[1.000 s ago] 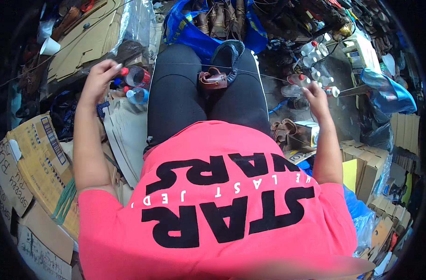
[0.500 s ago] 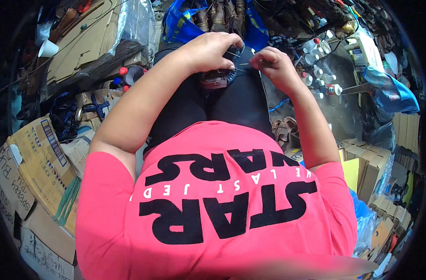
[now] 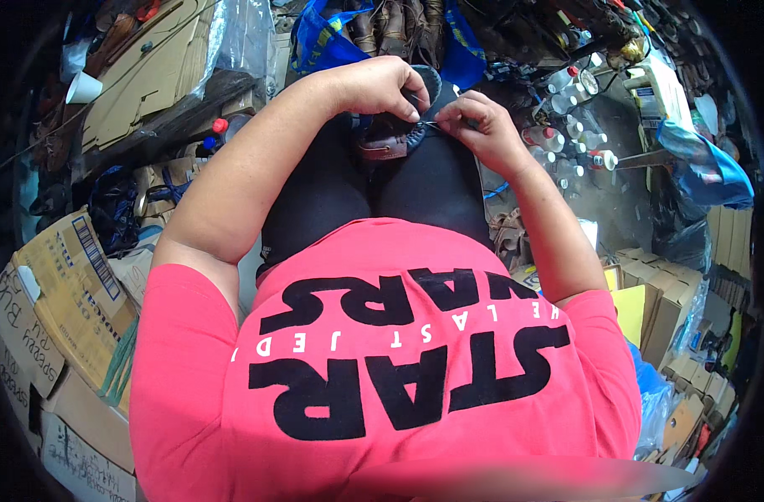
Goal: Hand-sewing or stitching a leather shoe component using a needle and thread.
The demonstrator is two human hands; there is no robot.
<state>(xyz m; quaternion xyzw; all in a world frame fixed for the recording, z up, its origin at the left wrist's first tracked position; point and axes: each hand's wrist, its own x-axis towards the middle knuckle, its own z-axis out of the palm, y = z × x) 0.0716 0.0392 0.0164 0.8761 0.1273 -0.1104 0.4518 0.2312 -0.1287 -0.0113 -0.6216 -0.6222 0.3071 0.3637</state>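
A brown and dark shoe (image 3: 384, 149) lies on my lap, its dark lacing or stitched edge facing right and a grey-black sole or flap rising behind it. My left hand (image 3: 389, 86) is closed at the shoe's upper part, fingers curled down over it with the thumb near the stitched edge. My right hand (image 3: 480, 123) is in a pinch just right of the shoe. From its fingertips a thin, pale, needle-like thing (image 3: 430, 125) points at the shoe's edge. What else lies inside the right fist is hidden.
A blue bag (image 3: 322, 42) with several brown shoes (image 3: 392, 29) stands beyond my knees. Several plastic bottles (image 3: 543, 138) stand on the floor to the right. Flattened cardboard (image 3: 152, 71) and a white cup (image 3: 84, 88) are at left, cardboard boxes (image 3: 72, 259) nearer.
My right hand has moved left and slightly down, right up to the shoe. Thin strands that spanned the gap between my hands no longer show. My left hand stays at the shoe.
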